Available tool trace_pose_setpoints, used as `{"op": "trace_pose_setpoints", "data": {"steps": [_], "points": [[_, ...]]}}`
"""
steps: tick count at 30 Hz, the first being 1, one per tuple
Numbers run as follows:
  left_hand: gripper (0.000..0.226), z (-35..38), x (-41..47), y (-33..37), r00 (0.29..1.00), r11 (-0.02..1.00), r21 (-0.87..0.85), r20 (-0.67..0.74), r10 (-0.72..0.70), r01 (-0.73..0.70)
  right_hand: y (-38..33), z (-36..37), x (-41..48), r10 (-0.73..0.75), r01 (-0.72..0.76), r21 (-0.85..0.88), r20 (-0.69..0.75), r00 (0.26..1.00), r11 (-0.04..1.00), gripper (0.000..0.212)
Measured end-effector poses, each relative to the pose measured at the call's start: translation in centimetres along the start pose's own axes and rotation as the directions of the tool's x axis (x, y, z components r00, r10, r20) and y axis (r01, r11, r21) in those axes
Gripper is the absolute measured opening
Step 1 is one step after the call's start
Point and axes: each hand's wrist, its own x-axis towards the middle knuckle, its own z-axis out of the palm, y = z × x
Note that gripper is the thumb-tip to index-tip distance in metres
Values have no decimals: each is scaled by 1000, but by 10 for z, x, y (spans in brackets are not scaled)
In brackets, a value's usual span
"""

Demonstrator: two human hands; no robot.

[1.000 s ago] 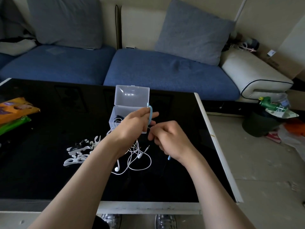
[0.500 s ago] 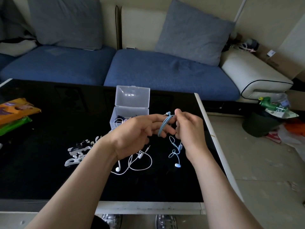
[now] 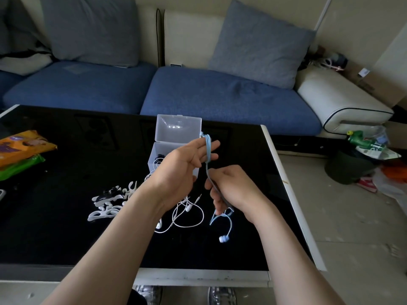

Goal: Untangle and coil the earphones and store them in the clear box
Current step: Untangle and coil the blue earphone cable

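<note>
Blue earphones (image 3: 207, 150) loop round left hand (image 3: 180, 170); right hand (image 3: 233, 188) pinches them.

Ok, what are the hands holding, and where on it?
The blue earphones: plug-end cord looped around straight fingers of the left hand; the right hand grips the cord lower down, an earbud dangling.

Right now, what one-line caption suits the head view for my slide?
Light-blue earphone cable looped round fingers of the left hand, the right hand gripping it below; open clear plastic box behind.
</note>
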Motion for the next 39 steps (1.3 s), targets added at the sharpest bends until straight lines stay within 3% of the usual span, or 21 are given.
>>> {"op": "trace_pose_setpoints", "data": {"steps": [4, 6, 8, 10, 13, 14, 17, 20, 23, 28, 33, 39], "points": [[54, -7, 6, -5, 992, 960, 281, -122, 17, 18, -6, 1, -5, -122, 122, 38, -11, 993, 992, 42], [41, -10, 7, -10, 996, 928, 371, -87, -9, 41, -7, -1, -4, -221, 226, 30, -117, 968, 974, 33], [52, -10, 8, -11, 999, 900, 434, -24, -34, 41, -3, -6, -1, -326, 315, -83, -228, 918, 945, 29], [57, -10, 8, -11, 998, 881, 473, 42, -37, 13, 0, -10, 1, -387, 338, -201, -318, 865, 920, 26], [44, -8, 6, -9, 998, 851, 525, 55, -33, -1, 2, -11, 1, -422, 339, -262, -400, 814, 903, 11], [37, -7, 6, -8, 998, 853, 522, 41, -40, 13, 2, -11, 0, -420, 341, -252, -418, 806, 905, 5], [28, -8, 6, -6, 999, 865, 500, 10, -35, 25, 5, -16, 2, -412, 361, -197, -437, 800, 911, 19], [30, -8, 6, -6, 999, 902, 431, 39, -15, -3, 6, -20, 3, -396, 386, -104, -374, 839, 917, 10], [35, -8, 7, -9, 999, 948, 318, 30, 17, -25, 8, -23, 6, -370, 407, 18, -383, 846, 913, 22], [35, -6, 8, -9, 999, 990, 132, 23, 40, -42, 14, -27, 13, -297, 327, -18, -467, 833, 945, 13], [33, -4, 6, -1, 999, 999, 34, 20, 36, -37, 18, -19, 15, -240, 200, -148, -337, 910, 968, 16], [56, -9, 10, -4, 983, 971, 213, -121, 138, -110, 12, -6, 9, -156, 142, -193, -64, 986, 971, 18]]}}
